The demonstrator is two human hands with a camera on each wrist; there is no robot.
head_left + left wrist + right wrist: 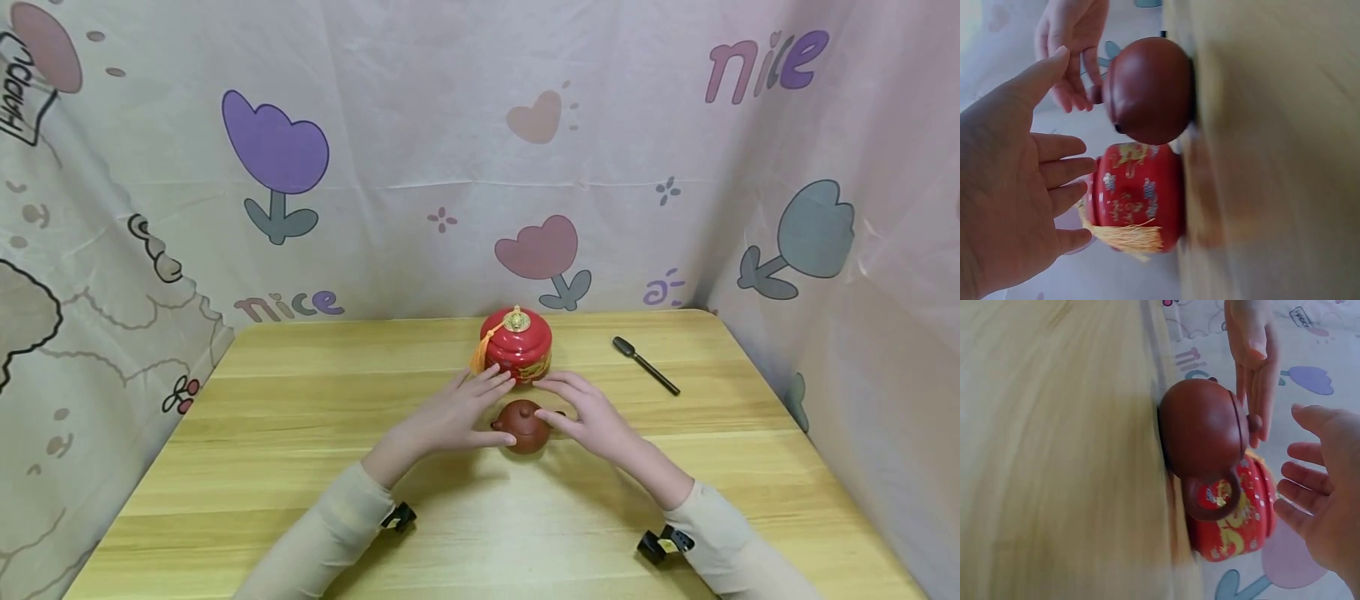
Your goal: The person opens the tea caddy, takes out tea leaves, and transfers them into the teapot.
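A small brown clay teapot (pixel 524 435) stands upright on the table, spout to the left and looped handle (pixel 1192 501) to the right. Behind it is a red lidded jar (pixel 517 340) with a gold knob, gold dragon decoration and an orange tassel (pixel 1129 237). My left hand (pixel 461 414) hovers at the teapot's left, fingers extended and thumb apart, gripping nothing. On the other side my right hand (pixel 588 417) is held likewise, fingers loosely spread and its palm toward the pot. In both wrist views the palms show bare.
A slim dark tool (pixel 647 366) with a wider head lies on the table's right side. The wooden table (pixel 300 392) backs onto a printed cloth (pixel 405 125) that also hangs along both sides. A small black camera sits on each wrist.
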